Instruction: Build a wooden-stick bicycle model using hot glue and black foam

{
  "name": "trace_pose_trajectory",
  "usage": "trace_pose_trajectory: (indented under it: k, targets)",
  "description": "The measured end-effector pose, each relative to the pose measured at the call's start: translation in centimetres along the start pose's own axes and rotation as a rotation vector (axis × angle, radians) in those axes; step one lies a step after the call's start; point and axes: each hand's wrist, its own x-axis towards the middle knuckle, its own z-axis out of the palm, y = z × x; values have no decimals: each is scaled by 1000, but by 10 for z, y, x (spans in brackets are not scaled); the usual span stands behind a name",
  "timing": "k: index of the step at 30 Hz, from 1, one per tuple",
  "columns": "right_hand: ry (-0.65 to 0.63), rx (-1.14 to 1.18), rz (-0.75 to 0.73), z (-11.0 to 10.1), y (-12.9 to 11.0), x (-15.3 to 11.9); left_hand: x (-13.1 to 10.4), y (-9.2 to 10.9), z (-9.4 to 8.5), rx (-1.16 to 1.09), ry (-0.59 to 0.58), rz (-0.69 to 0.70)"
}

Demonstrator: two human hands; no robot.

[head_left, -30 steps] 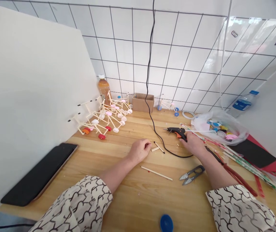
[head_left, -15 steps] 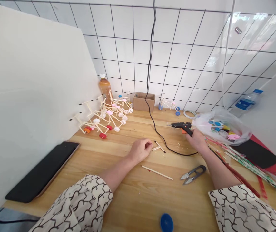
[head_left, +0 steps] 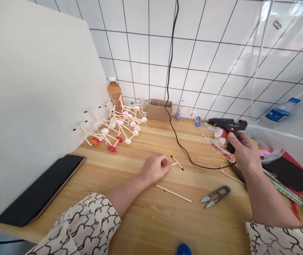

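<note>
My right hand (head_left: 243,150) is wrapped round the grip of a black glue gun (head_left: 227,124), held up at the right with its nozzle pointing left and a small red light on its side. My left hand (head_left: 156,168) rests on the wooden table with thumb and fingers pinched together at the short pale sticks (head_left: 173,164); what is between the fingertips is too small to name. Just right of them lies a thin stick with black ends (head_left: 177,163). A longer bare stick (head_left: 173,193) is nearer me, left of the grey thread snips (head_left: 215,196).
Stick frames with bottle-cap wheels (head_left: 119,122) stand back left, near a tea bottle (head_left: 115,92). A cardboard box (head_left: 159,110) is at the wall, where a black cord (head_left: 170,71) hangs. A dark phone-like slab (head_left: 42,187) lies left; a bag of caps (head_left: 276,141) sits right.
My right hand has lifted the glue gun off the table area and moved it right. My left hand's fingers have come onto the short sticks. The view has shifted slightly.
</note>
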Motion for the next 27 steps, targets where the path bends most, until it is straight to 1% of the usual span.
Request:
trace_pose_trajectory:
  k: [2, 4, 8, 12, 19, 23, 27]
  targets:
    - [-82, 89, 66, 2, -5, -4, -1, 0, 0, 6, -2, 5]
    - [-175, 89, 87, 3, -13, -9, -1, 0, 0, 3, -10, 15]
    - [-365, -96, 7, 3, -23, -19, -2, 1, -1, -6, -30, 13]
    - [-544, -162, -14, 4, -22, -27, -1, 1, 0, 0, -32, 21]
    - [-722, -266, -43, 11, -27, -34, 0, 0, 3, 57, 3, 33]
    - [-829, -274, -36, 12, -23, -35, 0, 0, 3, 44, -6, 26]
    - [-874, -359, -29, 12, -17, -36, 0, 0, 3, 46, -7, 23]
